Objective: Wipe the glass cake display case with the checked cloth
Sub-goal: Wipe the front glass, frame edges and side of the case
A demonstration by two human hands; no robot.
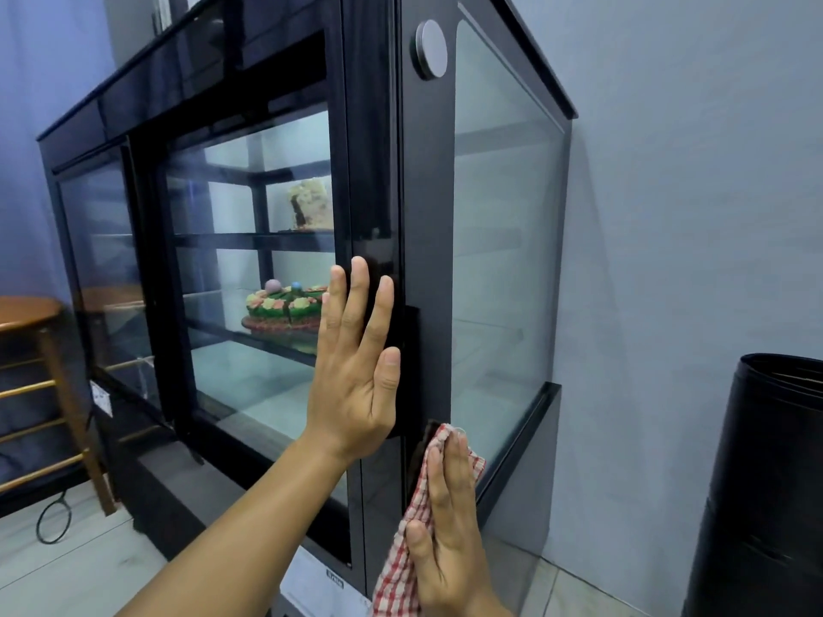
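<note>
Currently mid-wipe, low on the case's side. Left hand (356, 362) lies flat w/ fingers straight on the front corner post of the display case (427, 216), bracing and holding nothing. Right hand (450, 518) has fingers straight too, pressing the checked cloth (396, 572) onto the case's dark side frame, just beside the side glass (503, 260) near its bottom corner. To do it well, imo: even palm pressure, long overlapping strokes from frame across glass, fresh cloth face, and a light brace so the case doesn't rock the cake (285, 307) inside.
</note>
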